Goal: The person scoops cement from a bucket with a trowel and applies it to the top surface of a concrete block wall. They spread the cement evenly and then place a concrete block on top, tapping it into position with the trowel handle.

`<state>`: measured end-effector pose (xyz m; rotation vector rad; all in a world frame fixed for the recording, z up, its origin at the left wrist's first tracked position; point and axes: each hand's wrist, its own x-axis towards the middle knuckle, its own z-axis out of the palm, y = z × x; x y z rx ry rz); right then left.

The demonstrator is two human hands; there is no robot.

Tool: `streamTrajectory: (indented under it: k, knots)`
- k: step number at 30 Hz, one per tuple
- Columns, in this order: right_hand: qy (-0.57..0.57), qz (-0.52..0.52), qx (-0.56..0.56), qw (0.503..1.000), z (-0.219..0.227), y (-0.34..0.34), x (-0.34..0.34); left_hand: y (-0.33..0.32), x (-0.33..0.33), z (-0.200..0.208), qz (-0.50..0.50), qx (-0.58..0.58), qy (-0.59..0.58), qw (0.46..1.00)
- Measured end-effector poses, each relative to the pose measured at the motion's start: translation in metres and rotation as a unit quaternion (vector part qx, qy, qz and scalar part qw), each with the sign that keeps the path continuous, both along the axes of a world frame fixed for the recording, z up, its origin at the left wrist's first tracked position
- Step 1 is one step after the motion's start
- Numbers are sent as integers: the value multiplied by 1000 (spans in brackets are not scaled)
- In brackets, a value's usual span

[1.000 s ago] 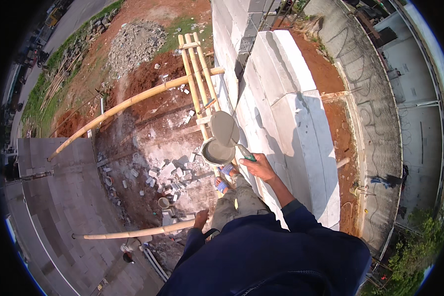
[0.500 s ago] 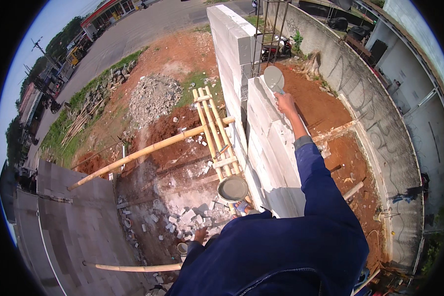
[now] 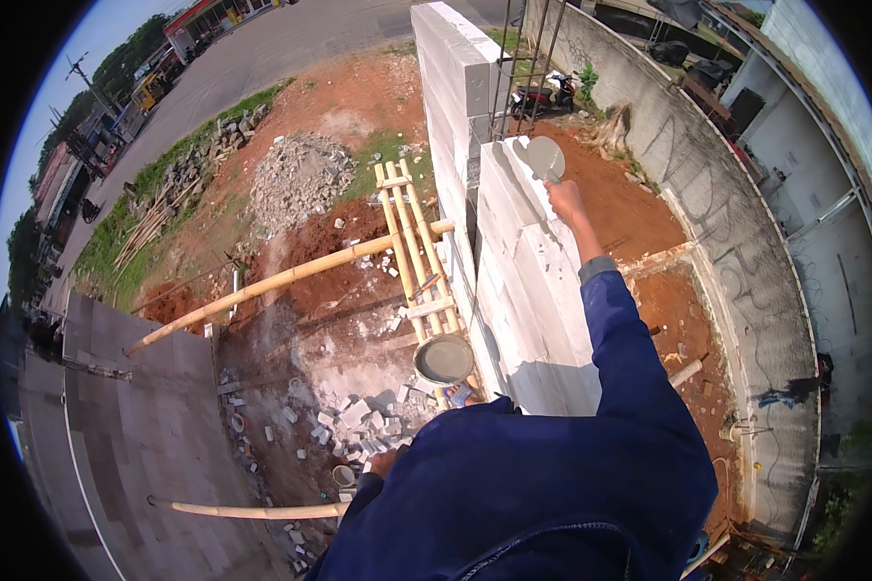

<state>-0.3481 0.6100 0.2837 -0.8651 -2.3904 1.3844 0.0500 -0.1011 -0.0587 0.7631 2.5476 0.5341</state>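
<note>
My right hand (image 3: 565, 201) is closed around the handle of a trowel (image 3: 545, 158) with a broad rounded blade. It reaches forward over the top edge of a pale block wall (image 3: 528, 261), and the blade stands beside the wall's far end. Low at my left side, my left hand (image 3: 386, 462) shows only in part, and its fingers are too small and covered to read. Below the wall, a round bucket of grey mortar (image 3: 444, 359) rests at the near end of a bamboo platform (image 3: 419, 252).
A taller block wall (image 3: 446, 82) rises ahead beside upright steel bars (image 3: 528, 73). One bamboo pole (image 3: 281, 284) crosses to the left wall (image 3: 155, 407). Broken blocks (image 3: 358, 421) litter the ground below. On the right runs a weathered boundary wall (image 3: 746, 223).
The view has shifted slightly, with the bucket and platform now further left. My right hand keeps hold of the trowel, and its blade has moved a little right and down in the picture.
</note>
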Motion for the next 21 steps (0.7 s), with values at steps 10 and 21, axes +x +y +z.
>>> streamTrajectory:
  k: [10,21]
  knots:
    - [-21,-12,166,986,-24,-12,88,14,9,-21,34,20,-82,996]
    - [-97,-43,238,965,-4,-54,164,30,-10,-43,305,318,-215,872]
